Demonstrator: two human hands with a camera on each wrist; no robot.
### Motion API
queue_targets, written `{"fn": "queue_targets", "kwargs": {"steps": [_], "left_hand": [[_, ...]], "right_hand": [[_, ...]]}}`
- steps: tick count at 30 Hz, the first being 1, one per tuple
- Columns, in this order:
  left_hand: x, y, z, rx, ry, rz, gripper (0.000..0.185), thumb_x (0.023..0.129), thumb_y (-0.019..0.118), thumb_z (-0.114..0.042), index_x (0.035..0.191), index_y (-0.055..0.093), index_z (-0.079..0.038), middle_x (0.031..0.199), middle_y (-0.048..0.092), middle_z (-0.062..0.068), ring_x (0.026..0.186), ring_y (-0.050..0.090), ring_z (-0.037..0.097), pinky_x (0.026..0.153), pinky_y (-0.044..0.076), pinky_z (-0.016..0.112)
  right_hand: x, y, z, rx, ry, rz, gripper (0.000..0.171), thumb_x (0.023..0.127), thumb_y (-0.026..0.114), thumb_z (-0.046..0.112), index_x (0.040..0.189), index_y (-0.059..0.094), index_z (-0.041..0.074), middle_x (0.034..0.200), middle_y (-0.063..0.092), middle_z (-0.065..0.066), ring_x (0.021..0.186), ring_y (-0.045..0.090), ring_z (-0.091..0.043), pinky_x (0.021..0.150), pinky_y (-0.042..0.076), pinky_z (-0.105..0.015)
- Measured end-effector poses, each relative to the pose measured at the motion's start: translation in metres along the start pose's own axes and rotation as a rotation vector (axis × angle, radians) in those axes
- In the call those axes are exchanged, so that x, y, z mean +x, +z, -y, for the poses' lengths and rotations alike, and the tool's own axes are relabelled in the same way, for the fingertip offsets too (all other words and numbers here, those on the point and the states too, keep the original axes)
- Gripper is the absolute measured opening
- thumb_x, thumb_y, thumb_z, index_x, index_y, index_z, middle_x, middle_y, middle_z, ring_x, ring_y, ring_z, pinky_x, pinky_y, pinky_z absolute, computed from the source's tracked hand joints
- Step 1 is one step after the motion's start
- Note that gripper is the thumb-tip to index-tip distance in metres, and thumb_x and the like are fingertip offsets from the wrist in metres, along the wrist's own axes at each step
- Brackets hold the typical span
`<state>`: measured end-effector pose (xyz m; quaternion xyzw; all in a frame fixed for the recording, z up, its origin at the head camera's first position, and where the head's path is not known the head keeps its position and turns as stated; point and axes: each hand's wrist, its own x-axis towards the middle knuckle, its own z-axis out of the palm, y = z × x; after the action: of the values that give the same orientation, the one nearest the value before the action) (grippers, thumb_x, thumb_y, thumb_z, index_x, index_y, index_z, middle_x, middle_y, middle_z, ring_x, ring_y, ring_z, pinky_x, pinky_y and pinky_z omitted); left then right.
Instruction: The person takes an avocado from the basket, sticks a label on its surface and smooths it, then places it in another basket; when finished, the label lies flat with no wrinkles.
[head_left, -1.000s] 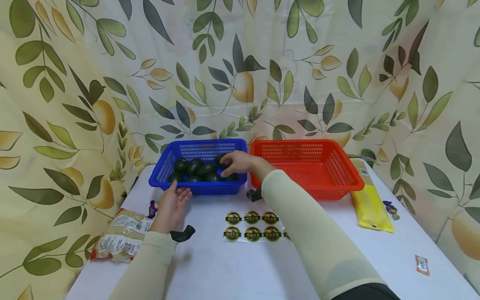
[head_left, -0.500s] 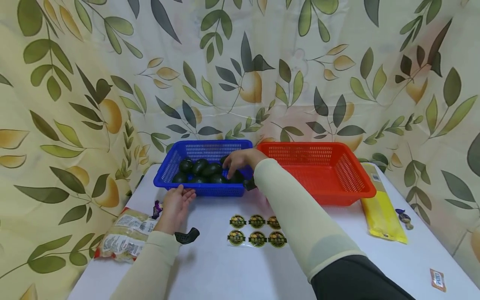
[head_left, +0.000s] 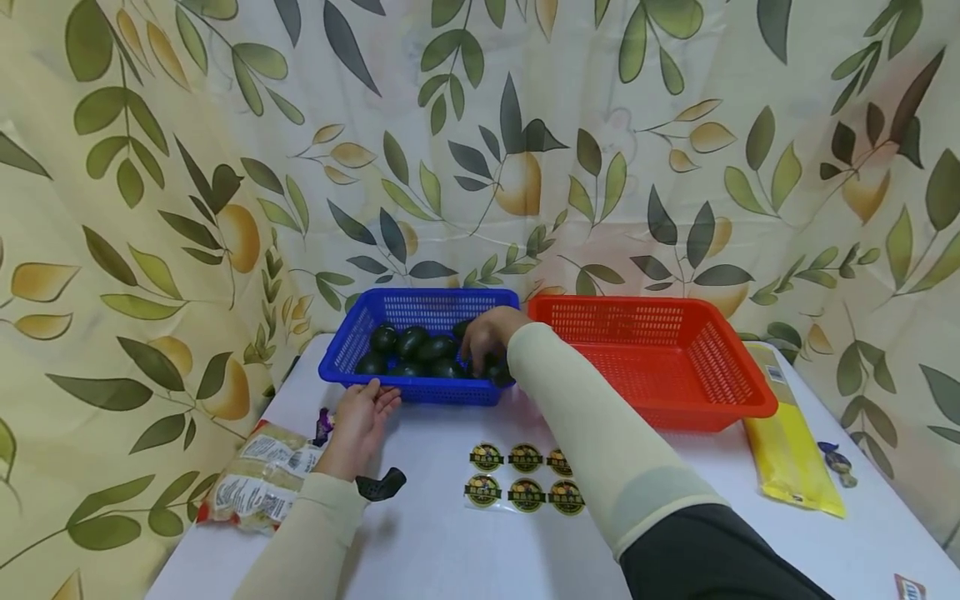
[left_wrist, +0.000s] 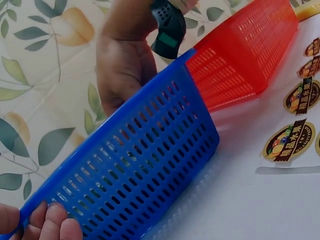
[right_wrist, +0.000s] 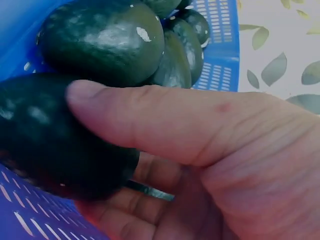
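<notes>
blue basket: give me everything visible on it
The blue basket is a shallow rectangular tray, plastic by its look, with slotted walls and a flared rim. It sits upright on the white table, its right side close against the red basket. It holds several dark green avocados. The left hand touches its front wall; the right hand reaches inside and grips one avocado.
</notes>
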<state>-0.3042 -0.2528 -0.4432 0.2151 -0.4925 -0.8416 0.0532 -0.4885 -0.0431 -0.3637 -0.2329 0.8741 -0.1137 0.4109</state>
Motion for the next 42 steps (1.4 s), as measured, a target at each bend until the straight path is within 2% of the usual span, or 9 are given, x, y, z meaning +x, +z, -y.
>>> {"fn": "queue_targets", "kwargs": {"steps": [10, 16, 20, 24, 30, 33, 38, 42], "left_hand": [[-0.004, 0.013, 0.007, 0.009, -0.016, 0.035, 0.018, 0.115, 0.034, -0.021, 0.13, 0.034, -0.011, 0.123, 0.049, 0.011, 0.117, 0.058, 0.023, 0.113, 0.047, 0.037], [-0.005, 0.016, 0.012, 0.016, -0.027, 0.033, 0.019, 0.115, 0.034, -0.021, 0.131, 0.033, -0.01, 0.122, 0.05, 0.011, 0.117, 0.059, 0.023, 0.114, 0.048, 0.038], [-0.006, 0.017, 0.013, 0.022, -0.025, 0.042, 0.017, 0.115, 0.033, -0.021, 0.129, 0.035, -0.01, 0.121, 0.05, 0.011, 0.116, 0.06, 0.022, 0.111, 0.05, 0.036], [-0.008, 0.016, 0.011, 0.019, -0.024, 0.048, 0.017, 0.115, 0.032, -0.021, 0.129, 0.035, -0.011, 0.121, 0.05, 0.011, 0.12, 0.058, 0.023, 0.11, 0.05, 0.034], [-0.006, 0.01, 0.007, 0.008, -0.029, 0.039, 0.014, 0.115, 0.032, -0.021, 0.126, 0.035, -0.013, 0.118, 0.051, 0.009, 0.118, 0.059, 0.021, 0.111, 0.049, 0.033], [-0.007, 0.008, 0.004, 0.005, -0.036, 0.039, 0.013, 0.115, 0.033, -0.022, 0.125, 0.035, -0.014, 0.117, 0.051, 0.008, 0.119, 0.059, 0.02, 0.112, 0.049, 0.032], [-0.008, 0.005, -0.001, 0.009, -0.037, 0.041, 0.013, 0.115, 0.032, -0.023, 0.124, 0.035, -0.015, 0.117, 0.051, 0.007, 0.121, 0.058, 0.02, 0.112, 0.048, 0.031], [-0.01, 0.005, -0.002, -0.001, -0.045, 0.045, 0.013, 0.114, 0.031, -0.023, 0.124, 0.035, -0.015, 0.118, 0.05, 0.007, 0.119, 0.057, 0.019, 0.113, 0.047, 0.031]], "right_hand": [[-0.012, 0.001, -0.013, 0.017, 0.083, -0.017, 0.061, 0.085, 0.086, 0.024, 0.142, 0.064, 0.025, 0.14, 0.061, -0.012, 0.12, 0.06, -0.033, 0.098, 0.057, -0.058], [-0.016, 0.0, -0.023, -0.011, 0.037, -0.018, 0.06, 0.082, 0.089, 0.03, 0.136, 0.065, 0.023, 0.139, 0.061, -0.012, 0.118, 0.064, -0.033, 0.101, 0.055, -0.057], [-0.023, 0.002, -0.029, -0.051, -0.026, -0.041, 0.067, 0.083, 0.088, 0.035, 0.142, 0.061, 0.022, 0.147, 0.055, -0.013, 0.124, 0.062, -0.034, 0.107, 0.051, -0.058], [-0.029, 0.005, -0.032, -0.07, -0.105, -0.113, 0.072, 0.085, 0.086, 0.038, 0.148, 0.056, 0.019, 0.153, 0.05, -0.012, 0.133, 0.055, -0.034, 0.113, 0.045, -0.059], [-0.043, 0.013, -0.039, 0.001, -0.27, -0.291, 0.062, 0.088, 0.083, 0.039, 0.141, 0.06, 0.016, 0.143, 0.057, -0.008, 0.132, 0.049, -0.03, 0.116, 0.043, -0.053], [-0.049, 0.018, -0.045, 0.088, -0.322, -0.381, 0.06, 0.086, 0.083, 0.04, 0.138, 0.062, 0.018, 0.14, 0.057, -0.008, 0.129, 0.048, -0.029, 0.112, 0.046, -0.05], [-0.067, 0.032, -0.054, 0.245, -0.358, -0.511, 0.06, 0.085, 0.084, 0.04, 0.137, 0.06, 0.022, 0.136, 0.056, -0.007, 0.123, 0.052, -0.029, 0.102, 0.053, -0.046], [-0.088, 0.048, -0.063, 0.346, -0.385, -0.58, 0.062, 0.085, 0.085, 0.041, 0.138, 0.059, 0.023, 0.133, 0.058, -0.005, 0.12, 0.055, -0.028, 0.098, 0.054, -0.043]]}}
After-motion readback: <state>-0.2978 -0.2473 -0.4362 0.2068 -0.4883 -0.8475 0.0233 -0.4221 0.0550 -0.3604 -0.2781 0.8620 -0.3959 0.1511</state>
